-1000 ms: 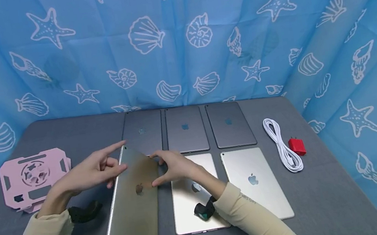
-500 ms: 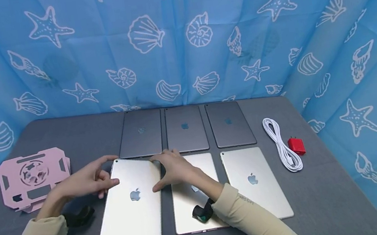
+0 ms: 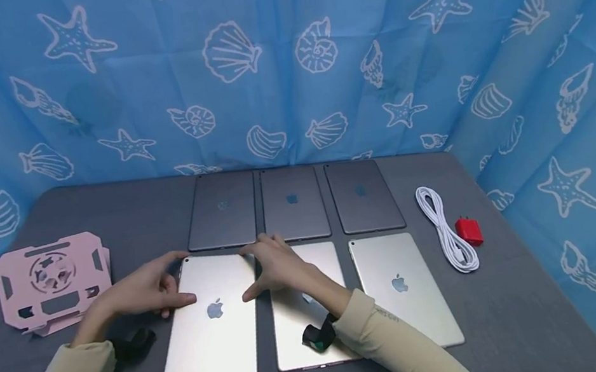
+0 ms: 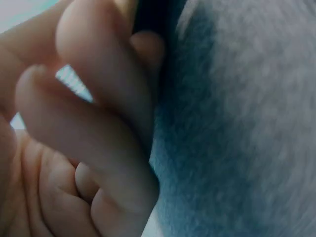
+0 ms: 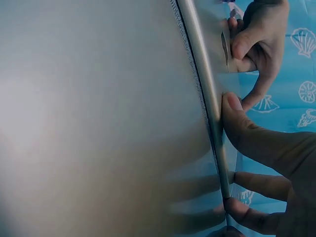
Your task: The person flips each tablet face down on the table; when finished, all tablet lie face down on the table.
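A silver tablet lies back up at the front left of the grey table, its logo showing. My left hand is at its upper left corner, thumb over the left edge and index finger at the top. At the upper right corner my right hand spans the tablet, fingers along the top edge and thumb by the right side. In the right wrist view the thumb is beside the tablet, and the left hand appears beyond. The left wrist view shows curled fingers close up, without the tablet recognisable.
Two more silver tablets stand in the front row, the middle one partly under my right forearm, the other to its right. Behind lie three dark grey tablets. A pink stand is at left, a white cable and red charger at right.
The silver tablet, tilted up between both hands a second ago, has come down flat into line with the front row. Since half a second ago it has shifted slightly right, with my left hand.
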`<action>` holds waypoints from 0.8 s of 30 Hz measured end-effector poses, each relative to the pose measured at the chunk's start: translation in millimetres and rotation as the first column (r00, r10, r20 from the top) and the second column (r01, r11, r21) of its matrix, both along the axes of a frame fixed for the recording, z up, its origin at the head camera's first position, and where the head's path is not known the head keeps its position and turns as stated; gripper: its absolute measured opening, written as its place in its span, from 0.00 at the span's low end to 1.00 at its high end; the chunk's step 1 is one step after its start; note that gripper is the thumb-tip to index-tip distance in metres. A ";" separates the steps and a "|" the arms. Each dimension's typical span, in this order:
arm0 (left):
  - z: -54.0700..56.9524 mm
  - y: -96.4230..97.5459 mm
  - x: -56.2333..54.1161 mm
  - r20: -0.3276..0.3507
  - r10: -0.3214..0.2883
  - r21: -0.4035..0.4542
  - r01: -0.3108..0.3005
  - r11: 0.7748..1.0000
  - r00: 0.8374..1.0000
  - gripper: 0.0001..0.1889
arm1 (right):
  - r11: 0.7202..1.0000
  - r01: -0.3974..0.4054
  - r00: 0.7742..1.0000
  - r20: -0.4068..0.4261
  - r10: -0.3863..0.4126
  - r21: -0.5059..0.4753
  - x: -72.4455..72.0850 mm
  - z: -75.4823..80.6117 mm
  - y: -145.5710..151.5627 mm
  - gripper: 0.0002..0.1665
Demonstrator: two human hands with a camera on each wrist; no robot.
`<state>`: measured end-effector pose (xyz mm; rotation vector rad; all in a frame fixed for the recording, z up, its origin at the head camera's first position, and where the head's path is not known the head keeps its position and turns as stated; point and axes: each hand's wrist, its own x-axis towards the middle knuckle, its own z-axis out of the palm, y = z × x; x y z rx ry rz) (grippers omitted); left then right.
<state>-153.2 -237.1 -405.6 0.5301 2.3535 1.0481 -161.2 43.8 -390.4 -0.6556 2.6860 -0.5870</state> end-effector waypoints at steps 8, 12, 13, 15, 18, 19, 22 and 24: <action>-6.3 7.9 -2.8 -0.098 0.018 -0.063 -0.024 0.998 0.995 0.48 | 1.000 0.026 0.999 0.039 -0.026 -0.011 -1.4 0.9 4.2 0.52; -5.8 9.4 -3.3 -0.078 0.035 -0.053 -0.039 0.998 0.996 0.47 | 1.000 0.029 0.999 0.039 -0.029 -0.005 -0.6 1.8 5.7 0.53; -5.5 9.6 -3.3 -0.074 0.036 -0.048 -0.040 0.998 0.997 0.47 | 1.000 0.029 0.999 0.037 -0.029 -0.005 -0.4 1.8 6.0 0.53; -5.3 10.0 -3.2 -0.065 0.042 -0.043 -0.045 0.998 0.997 0.47 | 1.000 0.028 0.999 0.034 -0.028 -0.006 -0.4 1.2 6.7 0.53; -4.9 10.3 -2.8 -0.061 0.042 -0.033 -0.044 0.998 0.997 0.47 | 1.000 0.024 0.999 0.030 -0.024 -0.011 -0.2 0.0 7.3 0.53; -5.1 10.4 -2.8 -0.058 0.044 -0.033 -0.046 0.998 0.997 0.46 | 1.000 0.022 0.999 0.028 -0.022 -0.013 0.0 -0.3 7.5 0.53; -5.3 10.4 -2.5 -0.056 0.046 -0.035 -0.048 0.998 0.997 0.46 | 1.000 0.018 0.999 0.027 -0.017 -0.022 0.3 -0.8 8.1 0.53; -5.5 10.3 -2.3 -0.059 0.046 -0.037 -0.048 0.998 0.997 0.46 | 0.999 0.016 1.000 0.027 -0.016 -0.028 0.5 -0.9 8.3 0.53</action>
